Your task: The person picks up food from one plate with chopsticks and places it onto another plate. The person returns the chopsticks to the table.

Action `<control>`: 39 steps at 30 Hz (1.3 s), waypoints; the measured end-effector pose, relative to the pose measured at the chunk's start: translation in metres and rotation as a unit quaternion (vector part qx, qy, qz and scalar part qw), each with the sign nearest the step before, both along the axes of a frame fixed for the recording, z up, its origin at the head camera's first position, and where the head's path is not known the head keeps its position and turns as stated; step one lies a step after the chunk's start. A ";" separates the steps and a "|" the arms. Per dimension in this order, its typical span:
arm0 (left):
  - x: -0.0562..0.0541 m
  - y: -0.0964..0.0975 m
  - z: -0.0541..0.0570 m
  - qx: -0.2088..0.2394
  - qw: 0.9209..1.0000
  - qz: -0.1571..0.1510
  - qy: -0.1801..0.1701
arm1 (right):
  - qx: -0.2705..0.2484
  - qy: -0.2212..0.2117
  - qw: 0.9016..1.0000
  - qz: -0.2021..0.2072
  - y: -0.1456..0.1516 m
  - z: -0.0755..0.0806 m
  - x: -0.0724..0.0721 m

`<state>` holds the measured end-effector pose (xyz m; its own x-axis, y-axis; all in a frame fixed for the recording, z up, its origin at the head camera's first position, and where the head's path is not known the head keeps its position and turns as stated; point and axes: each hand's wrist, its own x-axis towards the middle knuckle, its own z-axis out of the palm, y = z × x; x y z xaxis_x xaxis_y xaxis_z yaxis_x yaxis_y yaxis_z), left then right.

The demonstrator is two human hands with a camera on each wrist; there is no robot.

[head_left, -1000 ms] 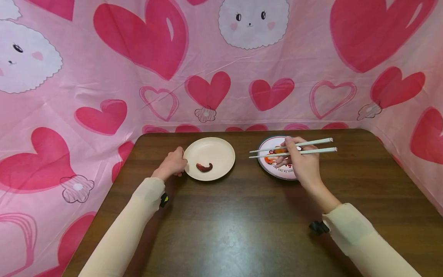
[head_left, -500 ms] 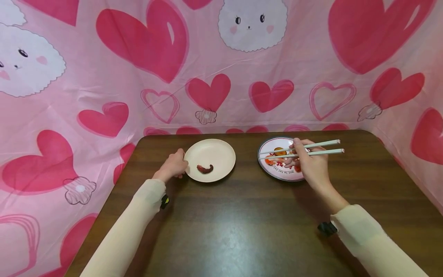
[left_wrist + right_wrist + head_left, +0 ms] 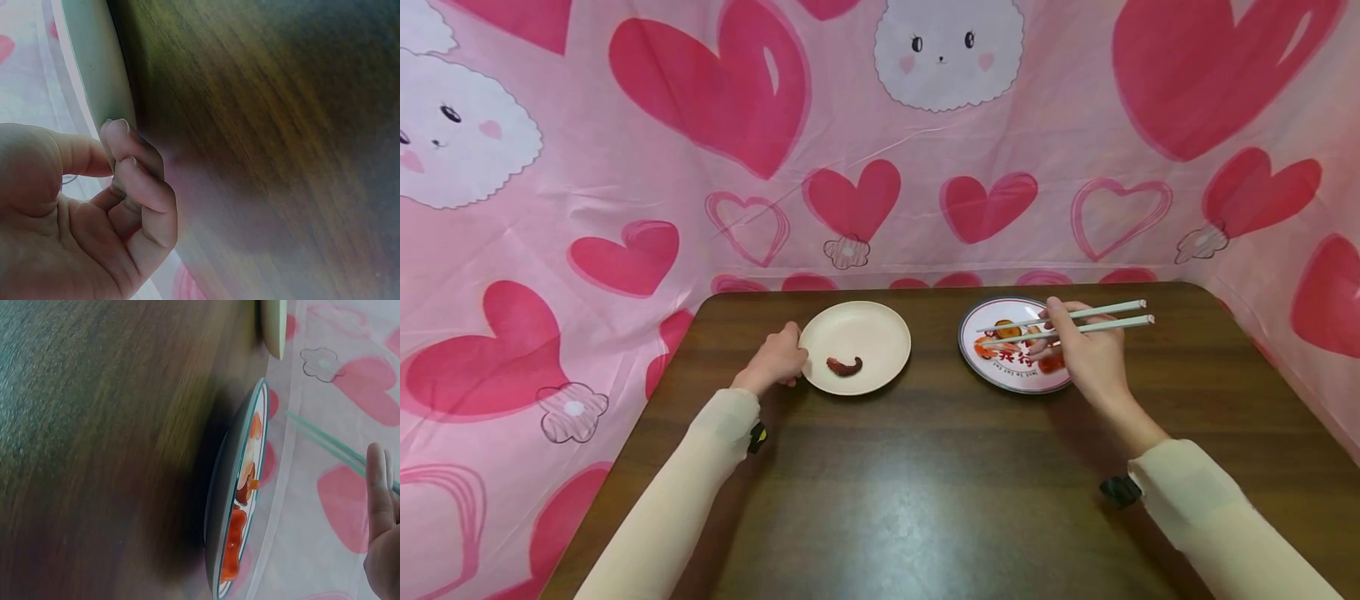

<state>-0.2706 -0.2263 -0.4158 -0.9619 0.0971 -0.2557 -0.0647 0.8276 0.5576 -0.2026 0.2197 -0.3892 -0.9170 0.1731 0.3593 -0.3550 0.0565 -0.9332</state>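
My left hand pinches the left rim of a cream plate; in the left wrist view its thumb and curled fingers meet at the plate's edge. On that plate lies a dark red, curled piece like an octopus tentacle. My right hand holds a pair of pale green chopsticks, tips slightly apart, over a patterned plate. This plate carries an orange shrimp-like piece, a round yellow-brown piece and a wavy red-orange piece. Nothing shows between the chopstick tips.
Both plates stand near the far edge of a dark wooden table, with a strip of wood between them. A pink cloth with hearts hangs behind the table and along its sides. Red lettering is printed on the patterned plate.
My right hand has moved right with the chopsticks, and their tips have gone from left of the patterned plate to above it. The left hand keeps its place on the cream plate's rim.
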 end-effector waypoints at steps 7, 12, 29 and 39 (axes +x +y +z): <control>-0.001 0.000 -0.002 -0.006 1.000 0.001 0.003 | 0.006 -0.012 1.000 0.006 0.005 -0.001 0.000; -0.001 0.000 -0.003 -0.008 1.000 0.001 0.003 | 0.001 -0.039 0.999 0.013 0.011 -0.003 -0.002; -0.001 -0.002 -0.003 0.002 1.000 -0.001 0.003 | -0.097 -0.044 0.994 0.027 0.028 -0.005 -0.011; -0.004 -0.001 -0.004 0.000 1.000 0.000 -0.002 | -0.085 -0.065 0.994 0.019 0.028 -0.009 -0.015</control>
<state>-0.2742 -0.2275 -0.4198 -0.9608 0.0963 -0.2601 -0.0680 0.8274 0.5575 -0.2175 0.2478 -0.3978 -0.9605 0.1863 0.2066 -0.2305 -0.1166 -0.9661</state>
